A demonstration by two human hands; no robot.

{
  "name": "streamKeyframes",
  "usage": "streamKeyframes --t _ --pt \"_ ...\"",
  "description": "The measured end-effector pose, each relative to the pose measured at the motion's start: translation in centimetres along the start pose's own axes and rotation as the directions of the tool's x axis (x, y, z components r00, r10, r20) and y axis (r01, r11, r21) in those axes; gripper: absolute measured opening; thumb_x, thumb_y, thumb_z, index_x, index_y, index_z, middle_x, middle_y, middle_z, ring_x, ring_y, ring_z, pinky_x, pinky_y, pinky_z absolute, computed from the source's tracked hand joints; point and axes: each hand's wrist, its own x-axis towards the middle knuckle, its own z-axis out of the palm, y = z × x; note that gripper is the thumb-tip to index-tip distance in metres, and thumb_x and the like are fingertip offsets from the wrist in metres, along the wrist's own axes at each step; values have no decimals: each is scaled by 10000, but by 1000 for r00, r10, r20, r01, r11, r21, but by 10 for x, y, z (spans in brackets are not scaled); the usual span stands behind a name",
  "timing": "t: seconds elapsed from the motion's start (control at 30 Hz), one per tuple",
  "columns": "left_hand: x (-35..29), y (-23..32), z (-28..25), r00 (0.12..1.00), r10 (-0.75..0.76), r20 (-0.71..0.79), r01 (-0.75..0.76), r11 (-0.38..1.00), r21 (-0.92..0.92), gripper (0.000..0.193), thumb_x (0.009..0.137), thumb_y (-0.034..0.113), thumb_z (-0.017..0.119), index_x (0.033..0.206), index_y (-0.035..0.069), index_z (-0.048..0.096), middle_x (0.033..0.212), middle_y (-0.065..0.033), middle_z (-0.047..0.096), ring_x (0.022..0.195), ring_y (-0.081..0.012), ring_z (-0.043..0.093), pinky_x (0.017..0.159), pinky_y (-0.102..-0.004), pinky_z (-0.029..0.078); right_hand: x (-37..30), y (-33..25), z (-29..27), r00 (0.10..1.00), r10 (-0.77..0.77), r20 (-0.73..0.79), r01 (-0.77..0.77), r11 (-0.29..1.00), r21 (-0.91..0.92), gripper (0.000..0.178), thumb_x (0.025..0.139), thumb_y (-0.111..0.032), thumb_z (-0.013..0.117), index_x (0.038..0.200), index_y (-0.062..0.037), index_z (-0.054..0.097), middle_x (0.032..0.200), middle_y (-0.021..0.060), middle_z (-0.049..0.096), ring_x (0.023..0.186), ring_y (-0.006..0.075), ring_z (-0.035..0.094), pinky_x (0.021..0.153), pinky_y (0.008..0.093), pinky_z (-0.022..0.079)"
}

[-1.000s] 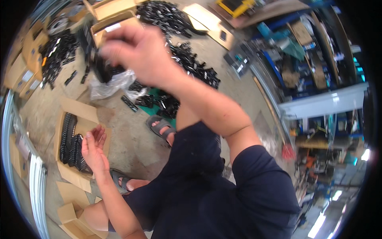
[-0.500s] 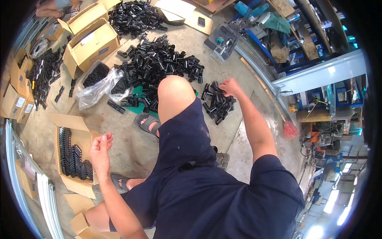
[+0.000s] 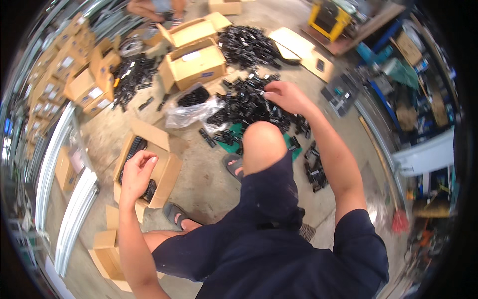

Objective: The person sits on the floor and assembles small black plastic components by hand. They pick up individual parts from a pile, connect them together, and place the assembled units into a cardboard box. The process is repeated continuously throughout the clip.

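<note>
My left hand (image 3: 138, 175) hovers over the near side of an open cardboard box (image 3: 168, 178), its fingers loosely curled toward the thumb with nothing visible in them. Inside that box lie black parts (image 3: 138, 144), partly hidden by my hand. My right hand (image 3: 289, 98) reaches over a large heap of black tubular clamp-like pieces (image 3: 247, 99). Its fingers are bent and slightly apart at the heap's far right side; nothing held shows, and whether they touch a piece I cannot tell. A smaller group of the same black pieces (image 3: 314, 169) lies under my right forearm.
Clear plastic bags (image 3: 191, 113) lie beside the heap, with a larger open carton (image 3: 196, 67) behind. More black parts (image 3: 249, 45) lie farther back. Metal profiles (image 3: 74, 219) stand at left; a broom (image 3: 400, 222) and shelves line the right. Another person's legs (image 3: 154, 9) show at far left.
The view has swung, so the scene sits farther right. My right hand has left the small group and moved over the large heap. My left hand stays by the box.
</note>
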Motion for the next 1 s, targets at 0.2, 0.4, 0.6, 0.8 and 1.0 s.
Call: streamKeyframes --t 0.2,0.4,0.6,0.8,1.0 --pt "-12 -35 -27 984 -53 -168 48 998 -39 270 1026 254 646 1074 -6 700 949 -52 738 862 -112 659 801 -293 534 58 -198 92 806 -518 286 549 835 -35 317 929 -243 694 1151 -18 715 1054 188 741 1003 327 717 896 422 564" --pt "2 -72 37 958 88 -271 -161 953 -257 393 1075 372 553 1156 22 710 1084 -67 742 1066 -183 665 988 -357 506 21 -237 273 276 -304 912 857 507 -90 302 937 -328 636 1066 -73 732 1086 176 725 1049 347 696 958 462 526" --pt "-36 -70 70 900 -62 431 142 978 -156 503 1068 524 481 1087 85 726 945 -141 735 917 -250 702 845 -378 534 -21 -247 326 -256 -67 964 844 470 257 444 964 -384 635 1300 -95 649 1257 148 672 1185 333 635 1060 450 473" --pt "-4 -74 52 956 -34 290 98 973 -209 622 1030 624 458 891 75 715 802 -166 706 783 -385 681 714 -462 510 -5 -218 350 -242 -64 968 808 540 237 484 983 -408 615 1355 -97 598 1315 142 636 1240 319 596 1091 442 447" --pt "1 -98 45 983 -38 181 61 990 -125 613 1025 629 449 931 84 713 781 -183 673 758 -391 641 692 -452 481 0 -198 389 -285 -81 955 789 546 282 527 1003 -432 594 1409 -99 548 1372 137 599 1296 305 556 1122 435 421"
